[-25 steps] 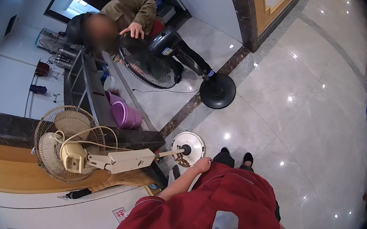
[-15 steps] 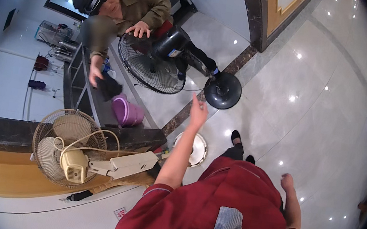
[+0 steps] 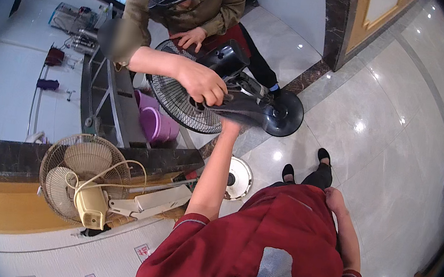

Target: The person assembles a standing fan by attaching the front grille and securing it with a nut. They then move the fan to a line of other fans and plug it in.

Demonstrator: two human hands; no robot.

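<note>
Glossy polished floor (image 3: 381,103), dark cloth (image 3: 239,110), black wire fan grille (image 3: 182,100).

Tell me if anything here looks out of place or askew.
Yes. The beige pedestal fan lies tipped on its side across the counter, its round base overhanging the floor. The black pedestal fan leans steeply too.

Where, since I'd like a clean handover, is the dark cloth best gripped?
Probably the loose end of the dark cloth, coming from below. The other person's hand pinches its other end against the black fan, so that side is taken. The loose end droops just above your left hand, with nothing underneath in the way.
</note>
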